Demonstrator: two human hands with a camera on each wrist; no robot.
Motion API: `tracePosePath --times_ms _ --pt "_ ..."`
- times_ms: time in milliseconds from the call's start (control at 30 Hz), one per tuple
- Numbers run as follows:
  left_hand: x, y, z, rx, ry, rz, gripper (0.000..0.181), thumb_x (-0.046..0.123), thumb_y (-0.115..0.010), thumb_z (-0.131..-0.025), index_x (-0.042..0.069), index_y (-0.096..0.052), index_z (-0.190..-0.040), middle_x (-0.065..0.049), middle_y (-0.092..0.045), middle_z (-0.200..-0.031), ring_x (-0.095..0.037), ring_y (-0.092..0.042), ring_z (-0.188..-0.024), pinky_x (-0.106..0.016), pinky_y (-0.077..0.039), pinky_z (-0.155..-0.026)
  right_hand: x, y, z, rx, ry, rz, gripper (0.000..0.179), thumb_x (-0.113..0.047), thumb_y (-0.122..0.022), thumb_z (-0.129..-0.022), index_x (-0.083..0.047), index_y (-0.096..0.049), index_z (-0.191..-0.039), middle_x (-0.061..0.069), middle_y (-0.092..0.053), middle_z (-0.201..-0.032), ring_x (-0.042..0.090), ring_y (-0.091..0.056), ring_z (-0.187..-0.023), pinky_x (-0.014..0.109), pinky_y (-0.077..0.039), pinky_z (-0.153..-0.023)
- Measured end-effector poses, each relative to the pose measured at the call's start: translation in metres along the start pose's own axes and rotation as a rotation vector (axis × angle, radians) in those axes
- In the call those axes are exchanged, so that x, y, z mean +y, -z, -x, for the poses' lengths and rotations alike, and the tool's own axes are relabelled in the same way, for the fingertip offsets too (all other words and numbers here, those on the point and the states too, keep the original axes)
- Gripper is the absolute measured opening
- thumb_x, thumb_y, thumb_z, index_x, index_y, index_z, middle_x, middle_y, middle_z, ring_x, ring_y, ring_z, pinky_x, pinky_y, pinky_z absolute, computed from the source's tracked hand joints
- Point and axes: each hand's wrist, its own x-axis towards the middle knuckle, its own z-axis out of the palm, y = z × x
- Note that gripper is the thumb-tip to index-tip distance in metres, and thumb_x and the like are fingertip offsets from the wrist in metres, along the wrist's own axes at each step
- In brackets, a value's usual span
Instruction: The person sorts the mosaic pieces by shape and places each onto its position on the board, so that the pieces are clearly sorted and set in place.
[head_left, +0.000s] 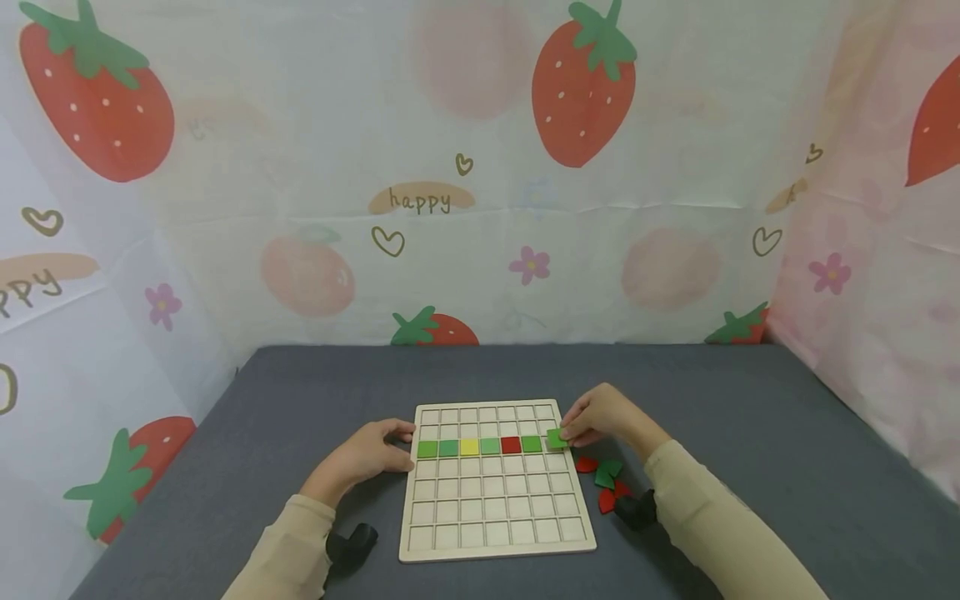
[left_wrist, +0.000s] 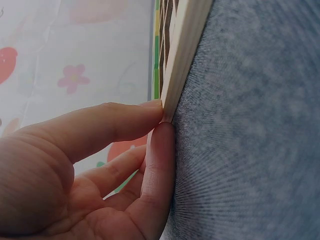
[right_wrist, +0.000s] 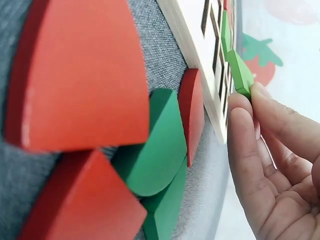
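A pale wooden grid board [head_left: 480, 556] lies on the dark cloth. One of its upper rows carries several square tiles: green, yellow and one red tile [head_left: 511, 445]. My right hand [head_left: 611, 414] pinches a light green square tile [head_left: 557, 438] between thumb and fingers, tilted over the right end of that row. In the right wrist view this green tile [right_wrist: 240, 75] overlaps the neighbouring one. My left hand [head_left: 367, 452] touches the board's left edge with thumb and finger spread apart along it. The left wrist view shows the fingertips [left_wrist: 161, 135] right at the wooden edge [left_wrist: 182, 57].
Several loose red and green pieces lie beside the board's right edge, some overlapping. Among them are a curved green piece [right_wrist: 152, 150] and a large red piece [right_wrist: 85, 75]. A black device [head_left: 636, 510] sits at the right wrist. A strawberry-print curtain [head_left: 480, 275] hangs behind the table.
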Motion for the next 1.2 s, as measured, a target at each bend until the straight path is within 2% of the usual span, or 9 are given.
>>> tracePosePath --times_ms 433,833,1200 --pt "0.000 0.000 0.000 -0.001 0.001 -0.001 0.061 0.002 -0.074 -0.080 -0.005 -0.054 -0.137 -0.017 -0.057 -0.123 -0.022 -0.055 -0.098 -0.036 -0.048 -0.083 -0.002 -0.006 -0.004 -0.002 -0.048 -0.012 0.011 0.001 -0.079 -0.079 0.003 -0.076 -0.090 0.010 -0.075 -0.075 0.014 -0.070 -0.060 0.032 -0.059 -0.064" --pt "0.002 0.001 0.000 0.005 0.028 -0.006 0.060 0.001 -0.074 -0.079 -0.004 -0.054 -0.136 -0.016 -0.057 -0.123 -0.023 -0.054 -0.101 -0.036 -0.048 -0.085 -0.005 -0.011 -0.006 0.009 -0.013 0.047 0.008 0.002 -0.079 -0.078 0.004 -0.076 -0.085 0.008 -0.074 -0.074 0.013 -0.069 -0.061 0.030 -0.059 -0.063" --pt "0.001 0.000 -0.001 0.009 0.014 -0.003 0.060 0.001 -0.074 -0.079 -0.005 -0.054 -0.136 -0.017 -0.057 -0.123 -0.023 -0.054 -0.100 -0.036 -0.048 -0.084 -0.007 -0.013 -0.006 0.027 -0.011 0.112 0.007 0.002 -0.080 -0.077 0.003 -0.077 -0.083 0.008 -0.074 -0.072 0.012 -0.067 -0.057 0.030 -0.058 -0.062"
